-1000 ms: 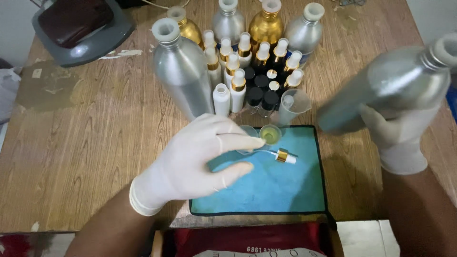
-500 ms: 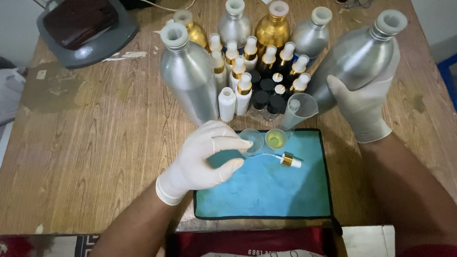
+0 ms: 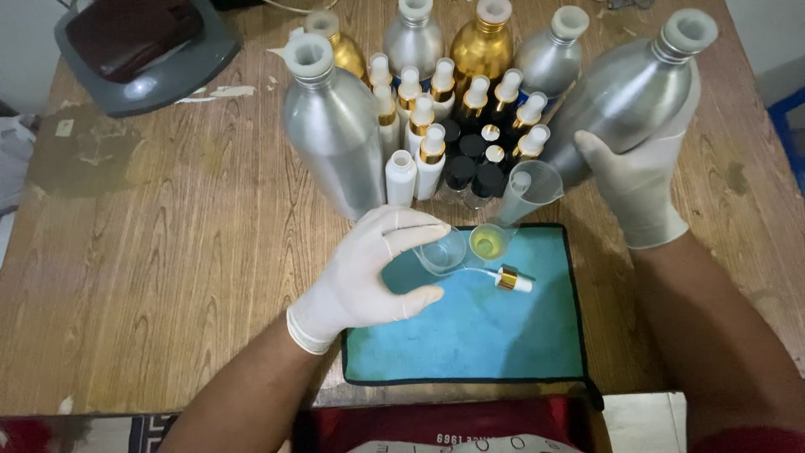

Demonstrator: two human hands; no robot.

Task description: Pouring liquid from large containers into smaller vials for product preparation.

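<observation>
i see the small clear cup sitting at the top left corner of the blue cloth, and my left hand wraps around it from its 8 o'clock side. the forefinger curls over the cup's rim at 11 o'clock, the thumb lies below at 6 o'clock, so the fingers are curved into a loose pinch about the cup; whether they press the wall or only hover on it i cannot tell. the cup stands upright, mouth up, with its open side toward 3 o'clock.

just beside it at 3 o'clock stands a second small cup with yellow liquid in it, and a gold-collared dropper lies on the cloth at 4 o'clock, its long axis running roughly 10 to 4.

my right hand is well off at 2 o'clock, its fingers closed around the body of a big silver bottle that leans with its neck toward 1 o'clock. a clear funnel-shaped beaker stands between that bottle and the cups.

behind, at 12 o'clock, a crowd of small white-capped bottles and another tall silver bottle stand on the wooden counter. the left hand is plainly the nearer one to the cup.
</observation>
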